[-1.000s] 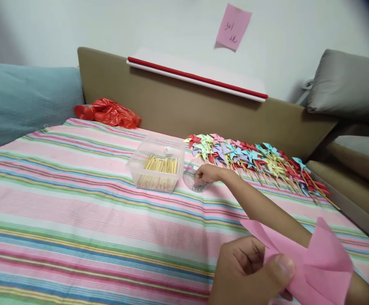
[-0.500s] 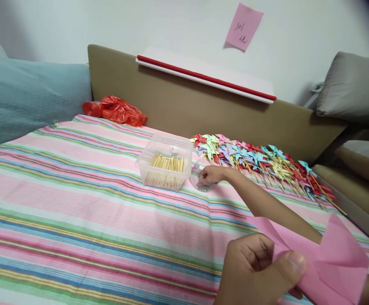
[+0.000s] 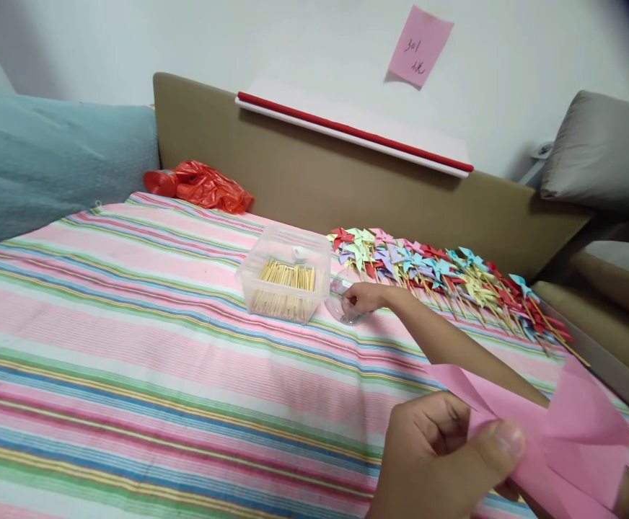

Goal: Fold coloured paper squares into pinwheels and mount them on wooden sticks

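Note:
My left hand [image 3: 444, 458], low at the right, pinches a pink paper pinwheel head [image 3: 574, 440] between thumb and fingers. Its blades are folded in toward the middle, and no stick shows on it. Passing behind the pinwheel, my right arm stretches forward, and my right hand [image 3: 366, 297] reaches down into a clear round container [image 3: 336, 311]. Small shiny bits lie on its bottom. The right fingertips are drawn together there; whatever is between them is too small to make out. Just left stands a clear plastic box [image 3: 248, 288] holding many thin wooden sticks [image 3: 287, 277].
Finished pinwheels [image 3: 433, 267] in several colours lie on sticks along the headboard [image 3: 304, 169]. A red plastic bag [image 3: 211, 187] rests at the back left by a blue cushion [image 3: 60, 166]. Everything lies on a striped sheet [image 3: 157, 360]. A grey pillow [image 3: 606, 148] is at right.
The right fingers have shifted slightly within the round container. The left hand keeps its grip on the pink pinwheel head, and the view has moved very little.

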`<state>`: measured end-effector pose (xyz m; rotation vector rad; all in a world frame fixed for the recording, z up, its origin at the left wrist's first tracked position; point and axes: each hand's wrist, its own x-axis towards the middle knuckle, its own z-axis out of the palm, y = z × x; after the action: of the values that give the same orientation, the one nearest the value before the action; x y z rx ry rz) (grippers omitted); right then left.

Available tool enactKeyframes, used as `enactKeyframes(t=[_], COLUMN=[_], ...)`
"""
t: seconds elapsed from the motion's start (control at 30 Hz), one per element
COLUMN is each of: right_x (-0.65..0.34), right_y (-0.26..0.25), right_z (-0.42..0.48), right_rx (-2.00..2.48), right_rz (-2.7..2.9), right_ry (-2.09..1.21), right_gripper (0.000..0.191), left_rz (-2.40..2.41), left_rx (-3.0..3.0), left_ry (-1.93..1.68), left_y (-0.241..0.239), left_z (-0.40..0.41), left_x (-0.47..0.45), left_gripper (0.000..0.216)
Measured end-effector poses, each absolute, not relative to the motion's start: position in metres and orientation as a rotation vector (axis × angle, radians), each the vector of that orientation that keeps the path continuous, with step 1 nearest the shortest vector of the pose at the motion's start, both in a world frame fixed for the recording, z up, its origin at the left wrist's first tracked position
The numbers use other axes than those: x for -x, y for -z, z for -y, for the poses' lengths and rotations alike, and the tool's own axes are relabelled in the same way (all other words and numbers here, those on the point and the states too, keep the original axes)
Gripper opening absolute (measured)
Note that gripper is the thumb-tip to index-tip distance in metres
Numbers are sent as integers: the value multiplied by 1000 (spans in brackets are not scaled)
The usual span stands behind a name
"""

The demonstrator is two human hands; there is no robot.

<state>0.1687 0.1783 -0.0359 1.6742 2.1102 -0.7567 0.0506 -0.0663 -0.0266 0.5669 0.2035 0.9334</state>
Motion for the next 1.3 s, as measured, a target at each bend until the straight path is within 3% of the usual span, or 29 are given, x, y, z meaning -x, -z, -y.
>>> enactKeyframes(t=[0.87,1.3], right_x=[-163,-164], right_y=[34,34], right_z=[-174,-175], right_rx=[-1507,-1510], right_rz=[-2096,-2135], right_ry=[276,283], right_gripper=[32,26], left_rz=[-177,-206], left_rx=[-547,-595], left_ry=[-942,-948], left_y=[29,26], left_z=[66,64], left_x=[-53,-49], left_gripper=[44,47])
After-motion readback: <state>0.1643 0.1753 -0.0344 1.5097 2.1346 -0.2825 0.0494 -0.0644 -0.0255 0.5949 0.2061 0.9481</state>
